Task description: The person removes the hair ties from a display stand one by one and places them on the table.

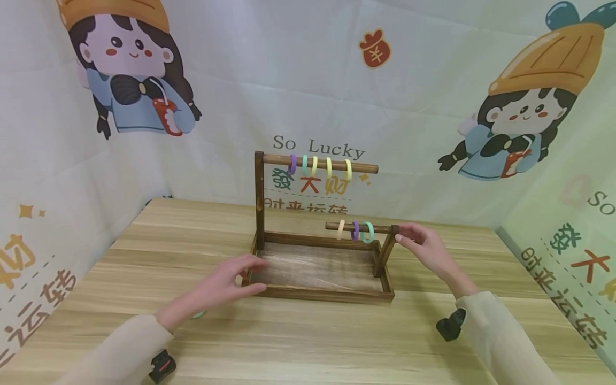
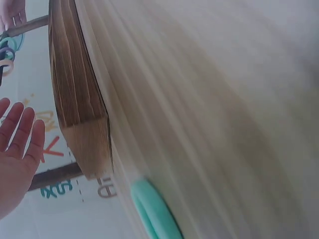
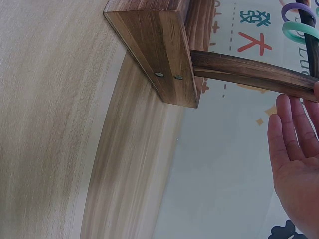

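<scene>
A dark wooden rack with a shallow tray base (image 1: 327,293) stands on the table. Its tall upper bar (image 1: 368,168) carries several rings, including a purple ring (image 1: 292,164) and yellow ones. On the lower bar (image 1: 332,226) hang a peach ring (image 1: 340,230), a purple ring (image 1: 355,231) and a teal ring (image 1: 368,232). My right hand (image 1: 428,251) touches the top of the short post (image 3: 249,71), fingers mostly straight. Over the tray's left end is my left hand (image 1: 228,283), fingers extended and holding nothing. A green ring (image 2: 155,211) lies on the table near the left wrist.
The wooden table (image 1: 308,347) meets a printed cloth backdrop (image 1: 269,64) behind and at both sides. Black wrist devices sit beneath the left sleeve (image 1: 125,342) and the right sleeve (image 1: 495,331).
</scene>
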`<state>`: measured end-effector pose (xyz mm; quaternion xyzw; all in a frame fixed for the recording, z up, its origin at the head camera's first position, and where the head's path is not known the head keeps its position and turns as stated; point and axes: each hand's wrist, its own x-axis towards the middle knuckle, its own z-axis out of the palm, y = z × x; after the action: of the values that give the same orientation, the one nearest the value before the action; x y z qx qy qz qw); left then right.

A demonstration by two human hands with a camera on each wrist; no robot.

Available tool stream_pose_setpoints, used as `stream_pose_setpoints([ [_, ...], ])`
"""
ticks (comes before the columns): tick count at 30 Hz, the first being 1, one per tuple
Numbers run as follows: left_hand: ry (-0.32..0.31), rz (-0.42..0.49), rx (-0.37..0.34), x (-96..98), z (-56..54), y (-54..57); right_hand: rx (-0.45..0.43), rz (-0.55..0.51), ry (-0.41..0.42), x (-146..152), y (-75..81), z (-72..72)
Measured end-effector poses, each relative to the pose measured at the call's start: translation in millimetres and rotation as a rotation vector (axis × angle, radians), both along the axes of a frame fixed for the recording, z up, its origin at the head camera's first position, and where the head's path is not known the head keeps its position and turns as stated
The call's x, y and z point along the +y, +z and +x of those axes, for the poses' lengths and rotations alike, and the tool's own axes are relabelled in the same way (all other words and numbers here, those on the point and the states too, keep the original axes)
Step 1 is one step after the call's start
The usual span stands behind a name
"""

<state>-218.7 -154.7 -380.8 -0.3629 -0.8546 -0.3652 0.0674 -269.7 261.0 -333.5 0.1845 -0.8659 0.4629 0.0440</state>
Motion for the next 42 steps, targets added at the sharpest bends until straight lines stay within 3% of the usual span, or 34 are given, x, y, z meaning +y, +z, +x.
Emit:
stream_pose_setpoints([
  [5,-0.031,0.054,-0.068,14.4,-7.9,-1.1,-0.003,-0.004,0.002,0,0.3,-0.4],
  [6,-0.028,0.065,-0.093,18.1,-6.1,3.3,-0.006,-0.006,0.002,0,0.3,-0.4],
  [12,-0.024,0.131,-0.206,31.9,-16.0,3.2,-0.005,0.005,-0.007,-1,0.4,-1.8],
  [13,-0.028,0.142,-0.213,32.9,-21.2,-1.4,-0.004,0.007,-0.007,-1,0.6,-1.8],
  [20,-0.021,0.175,-0.224,47.4,-32.7,1.5,0.006,0.02,-0.012,-2,2.8,-0.2],
  [28,0.013,0.204,-0.296,62.4,-42.6,4.1,0.017,0.016,-0.006,0,0.1,-1.9],
  [34,-0.013,0.261,-0.362,73.7,-50.9,5.7,0.021,0.025,-0.006,2,-2.9,-3.9],
  [42,-0.019,0.26,-0.424,92.3,-57.4,11.6,0.024,0.023,-0.002,1,-2.6,-2.6],
])
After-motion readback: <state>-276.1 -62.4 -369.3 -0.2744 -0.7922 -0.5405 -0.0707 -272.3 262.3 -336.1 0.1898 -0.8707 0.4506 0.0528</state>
